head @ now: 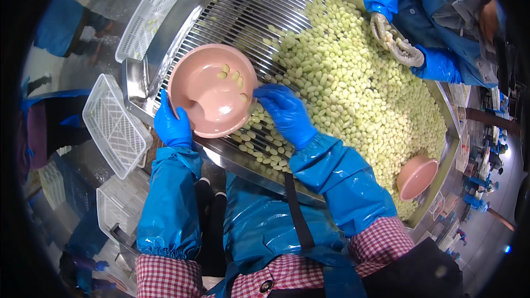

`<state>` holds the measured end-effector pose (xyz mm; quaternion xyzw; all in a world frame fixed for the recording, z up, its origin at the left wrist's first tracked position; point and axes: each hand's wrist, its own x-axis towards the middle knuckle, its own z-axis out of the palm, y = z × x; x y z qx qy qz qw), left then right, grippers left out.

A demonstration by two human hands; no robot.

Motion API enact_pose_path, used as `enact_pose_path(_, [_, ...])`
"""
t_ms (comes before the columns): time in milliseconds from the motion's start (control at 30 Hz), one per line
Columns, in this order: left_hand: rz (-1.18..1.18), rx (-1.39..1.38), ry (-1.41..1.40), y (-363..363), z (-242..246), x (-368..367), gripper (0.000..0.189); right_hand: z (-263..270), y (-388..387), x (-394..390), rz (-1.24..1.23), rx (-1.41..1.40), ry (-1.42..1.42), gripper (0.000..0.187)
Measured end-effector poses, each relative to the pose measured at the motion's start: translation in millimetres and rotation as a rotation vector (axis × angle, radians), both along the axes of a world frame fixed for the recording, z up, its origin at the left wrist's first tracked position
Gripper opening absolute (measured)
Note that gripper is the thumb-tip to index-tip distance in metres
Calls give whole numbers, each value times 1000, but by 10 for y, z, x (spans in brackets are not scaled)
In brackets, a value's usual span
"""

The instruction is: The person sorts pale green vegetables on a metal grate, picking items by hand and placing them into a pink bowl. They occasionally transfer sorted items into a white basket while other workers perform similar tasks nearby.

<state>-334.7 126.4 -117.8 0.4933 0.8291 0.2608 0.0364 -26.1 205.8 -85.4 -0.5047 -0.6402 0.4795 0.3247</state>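
A pink plastic basin (pixel 203 91) rests at the left part of a slatted metal sorting table (pixel 190 45), with several green oval fruits, perhaps grapes, in it. My left hand (pixel 173 126), in a blue glove, grips the basin's near left rim, thumb toward its inside. At the basin's right rim is my right hand (pixel 285 111), also gloved, fingers bent and close together; whether a fruit is between the fingertips cannot be seen. A large heap of the green fruits (pixel 348 78) covers the table to the right, with loose ones below my right hand.
A smaller pink bowl (pixel 417 178) lies tilted on the heap at the right end. Across the table a co-worker's blue-gloved hands hold a pale ring-shaped thing (pixel 395 43). White plastic crates (pixel 117 126) stand left, beside a metal chute (pixel 136 80). Other people stand farther left and right.
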Motion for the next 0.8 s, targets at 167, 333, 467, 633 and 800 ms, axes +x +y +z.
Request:
enact_pose_path(167, [-6,26,-64,10,-6,7,64,-9,712,167,-320,156,-916,57])
enact_pose_path(333, [-2,5,-1,17,17,26,63,-530,163,501,273,103,-1148,67])
enact_pose_path(467, [-1,30,-4,34,38,37,59,-408,-661,756,488,75,-1265,66])
enact_pose_path(633, [11,-1,-28,37,45,47,58,-59,-269,1004,275,-66,-938,44])
enact_pose_path(800, [5,29,-106,33,23,31,60,-682,951,578,-108,-42,-330,25])
